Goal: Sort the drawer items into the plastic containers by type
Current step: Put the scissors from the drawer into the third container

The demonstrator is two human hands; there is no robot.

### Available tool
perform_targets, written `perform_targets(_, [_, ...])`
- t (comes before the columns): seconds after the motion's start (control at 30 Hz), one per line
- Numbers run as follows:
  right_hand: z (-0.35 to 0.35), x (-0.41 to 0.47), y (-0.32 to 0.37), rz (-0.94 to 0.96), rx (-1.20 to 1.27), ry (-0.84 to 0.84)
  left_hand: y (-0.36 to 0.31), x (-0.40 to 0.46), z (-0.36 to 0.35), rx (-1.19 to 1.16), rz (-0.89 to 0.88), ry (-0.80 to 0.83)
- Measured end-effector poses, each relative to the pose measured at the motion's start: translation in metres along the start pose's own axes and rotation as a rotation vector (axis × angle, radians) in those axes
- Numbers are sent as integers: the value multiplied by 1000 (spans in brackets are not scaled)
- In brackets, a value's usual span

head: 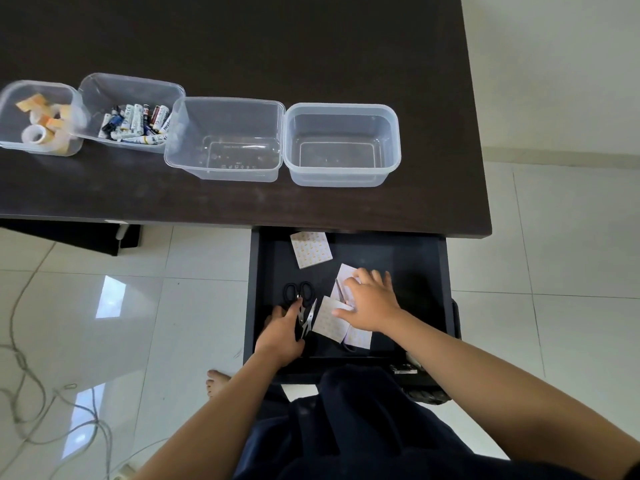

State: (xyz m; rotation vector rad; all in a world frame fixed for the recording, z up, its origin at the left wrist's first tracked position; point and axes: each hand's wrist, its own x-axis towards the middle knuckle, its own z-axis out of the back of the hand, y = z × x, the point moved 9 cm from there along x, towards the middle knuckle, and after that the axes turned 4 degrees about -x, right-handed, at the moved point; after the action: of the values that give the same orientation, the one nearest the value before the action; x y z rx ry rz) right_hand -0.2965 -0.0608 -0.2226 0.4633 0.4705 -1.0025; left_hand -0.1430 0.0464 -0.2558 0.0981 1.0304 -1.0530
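Observation:
The black drawer (415, 258) is pulled open below the dark table. My left hand (281, 332) grips the blades of black-handled scissors (298, 292) at the drawer's left. My right hand (372, 303) lies with spread fingers on overlapping white note pads (329, 320). A thin metal blade (339, 289) shows beside its fingers. Another pad (311, 249) lies alone at the drawer's back. Several clear containers stand in a row on the table: one with tape rolls (38, 117), one with batteries (133, 121), and two empty ones (225, 140) (341, 145).
The table edge (381, 225) overhangs the drawer's back. Loose cables (20, 368) lie on the tiled floor at the left. A bare foot (216, 381) stands near the drawer's front left corner. Dark clothing (346, 427) fills the bottom middle.

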Motion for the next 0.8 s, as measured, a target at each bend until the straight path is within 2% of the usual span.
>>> perform_targets(0.1, [15, 13, 21, 78, -2, -102, 0, -2, 1, 42, 2, -8])
perform_targets(0.23, [14, 38, 42, 159, -78, 21, 2, -5, 1, 77, 19, -12])
perform_targets(0.33, [9, 45, 37, 144, -99, 89, 3, -8, 1, 77, 40, -19])
perform_targets(0.8, [-23, -18, -19, -7, -3, 113, -8, -2, 5, 42, 122, -57])
